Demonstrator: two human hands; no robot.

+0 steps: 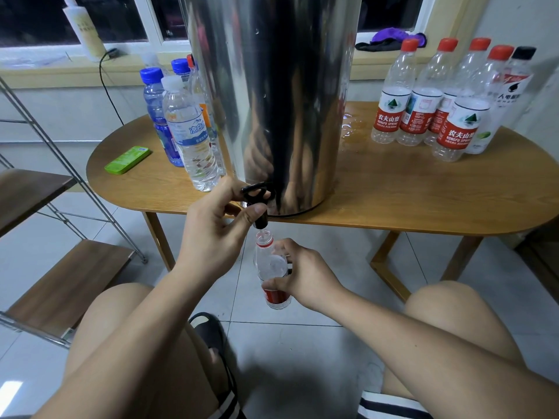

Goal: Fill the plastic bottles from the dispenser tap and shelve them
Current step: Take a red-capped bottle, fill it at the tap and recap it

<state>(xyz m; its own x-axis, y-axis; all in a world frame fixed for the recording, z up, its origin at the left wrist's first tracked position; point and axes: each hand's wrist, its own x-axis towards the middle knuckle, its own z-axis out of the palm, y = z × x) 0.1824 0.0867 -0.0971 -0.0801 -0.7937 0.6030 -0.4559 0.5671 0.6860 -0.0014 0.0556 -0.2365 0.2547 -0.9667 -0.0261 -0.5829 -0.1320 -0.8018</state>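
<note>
Your left hand [211, 228] is curled on the black plastic tap [257, 198], fingers hooked on the looped lever, thumb against the spout. Your right hand [305, 275] grips a clear ribbed plastic bottle [268, 263] with a red label band. It's uncapped, held below the table edge, mouth directly under the spout. I can't tell the fill level.

The dispenser [272, 95] is a tall polished steel cylinder, mirror finish, standing on the oval wood-grain table [393, 192].

Counts:
- Right of the dispenser: five capped clear bottles, four with red caps [390, 101] and one with a black cap [514, 86]. They look empty.
- Left of it: at least four, holding water. Two are blue-capped [157, 107], one is white-capped [190, 131], and one red cap is partly hidden behind the steel.
- One flat green plastic case [128, 160].
- One wet patch [348, 125] on the tabletop.

The shelf rack [60, 267] is at your left: thin metal frame, two wooden boards in view.
</note>
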